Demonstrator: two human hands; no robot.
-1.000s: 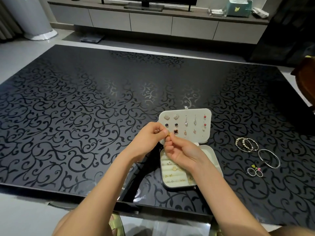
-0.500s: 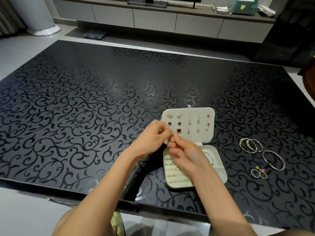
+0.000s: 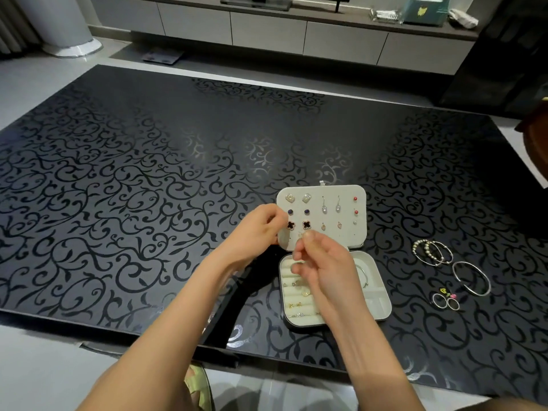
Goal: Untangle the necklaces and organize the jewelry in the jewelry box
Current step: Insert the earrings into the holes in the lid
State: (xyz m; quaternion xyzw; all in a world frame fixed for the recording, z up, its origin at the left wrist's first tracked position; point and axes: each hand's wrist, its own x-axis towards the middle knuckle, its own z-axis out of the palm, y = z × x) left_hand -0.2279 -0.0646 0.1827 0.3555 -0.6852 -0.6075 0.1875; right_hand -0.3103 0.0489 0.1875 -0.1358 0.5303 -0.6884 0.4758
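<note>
Box base [image 3: 374, 305]: white and open, on the table [image 3: 148, 203] near its front edge, right of centre.
Base contents: small gold pieces [image 3: 296, 305] are tucked in the padded rolls on the left. A thin bangle [image 3: 364, 272] lies in a right compartment.
Rings [image 3: 445, 301]: two lie on the table right of the box, with tiny coloured bits just beyond them.
Right hand [image 3: 321, 264]: it hovers over the base with thumb and forefinger pinched together. Whatever sits between them is too fine to make out.
Large bangle [image 3: 471, 278]: it lies on the table, right of the rings.
Bracelets [image 3: 433, 252]: beaded and thin ones overlap just beyond the large bangle.
Left hand [image 3: 259, 231]: it is at the lid's left edge, fingers curled and thumb against forefinger. I cannot tell what it holds.
Lid [image 3: 341, 240]: it lies flat beyond the base and carries pairs of earrings: sparkly squares, dark studs, black clovers, drops, pink hearts and red studs.
Necklaces: none can be made out.
Change: half a second ago the two hands met fingertip to fingertip over the lid. They are now apart, the left further left and the right lower over the base.
Far side: a low cabinet [image 3: 267, 28] with a tissue box [image 3: 427, 8] on it.
</note>
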